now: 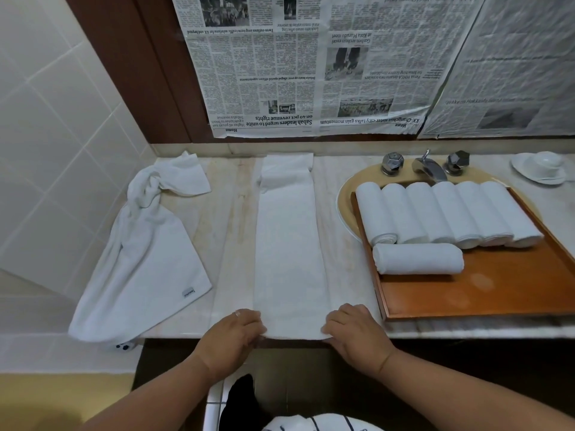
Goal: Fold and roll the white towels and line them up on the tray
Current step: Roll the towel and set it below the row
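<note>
A white towel, folded into a long narrow strip, lies on the marble counter and runs from the back wall to the front edge. My left hand grips its near left corner and my right hand grips its near right corner. A wooden tray sits over the sink on the right. Several rolled white towels stand side by side at the tray's far end, and one more roll lies crosswise in front of them.
A crumpled unfolded white towel lies at the counter's left and hangs over the front edge. Chrome faucet and two knobs stand behind the tray. A white cup and saucer sit far right. Newspaper covers the wall.
</note>
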